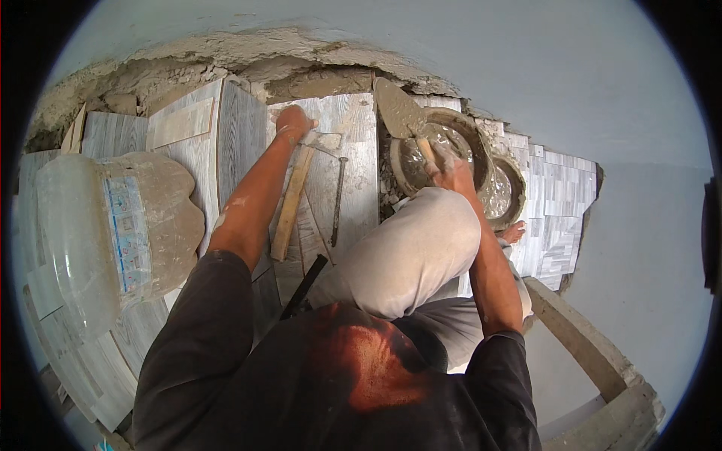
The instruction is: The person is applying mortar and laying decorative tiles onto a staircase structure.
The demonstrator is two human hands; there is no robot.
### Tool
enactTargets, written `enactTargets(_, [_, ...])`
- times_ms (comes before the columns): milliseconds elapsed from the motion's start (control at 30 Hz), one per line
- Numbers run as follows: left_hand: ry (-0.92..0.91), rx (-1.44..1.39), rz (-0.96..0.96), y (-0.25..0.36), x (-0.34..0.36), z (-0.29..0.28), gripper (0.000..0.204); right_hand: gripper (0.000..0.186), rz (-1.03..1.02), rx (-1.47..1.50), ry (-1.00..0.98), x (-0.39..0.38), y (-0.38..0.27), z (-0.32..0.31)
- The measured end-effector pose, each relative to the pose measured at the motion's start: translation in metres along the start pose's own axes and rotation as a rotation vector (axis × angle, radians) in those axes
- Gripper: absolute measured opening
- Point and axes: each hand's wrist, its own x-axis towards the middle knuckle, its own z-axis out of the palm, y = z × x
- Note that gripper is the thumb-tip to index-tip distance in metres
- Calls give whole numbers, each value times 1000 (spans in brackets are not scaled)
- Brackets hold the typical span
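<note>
One big plastic container (pixel 124 225) lies at nine o'clock. Two mortar tubs (pixel 472 126) sit between one and three. One hammer-like tool (pixel 292 203) lies at ten. One trowel (pixel 398 109) tilts toward twelve, its handle clamped in the right hand's (pixel 453 174) fingers. One metal rod (pixel 339 201) lies near eleven; the left hand (pixel 295 120), also at eleven, curls, grip unclear. A pale blue wall (pixel 541 68) borders grey wood-patterned tiles (pixel 355 150).

Paved in grey wood-look tiles (pixel 359 177); bears a wooden-handled tool (pixel 293 203). Just right of that tool, bears a metal rod (pixel 338 199); farther right, a large mortar bucket (pixel 480 143) and a smaller bucket (pixel 520 194); well left of the tool, a plastic container (pixel 154 225).
</note>
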Motion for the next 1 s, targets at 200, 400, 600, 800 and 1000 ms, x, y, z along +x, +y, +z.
enactTargets(200, [-44,-34,16,1,1,-2,58,39,-94,166,71,-24,14,14])
enactTargets(400, [-23,8,19,-1,5,1,54,38,50,340,-337,-107,60,-4])
enactTargets(600, [-23,25,67,-4,5,0,60,35,-208,227,-284,-146,79,-20])
enactTargets(800, [-58,46,6,-4,6,-1,56,42,51,408,-438,-165,69,-38])
enactTargets(1000, [-96,45,6,2,10,-4,56,43,145,207,-503,-171,60,-74])
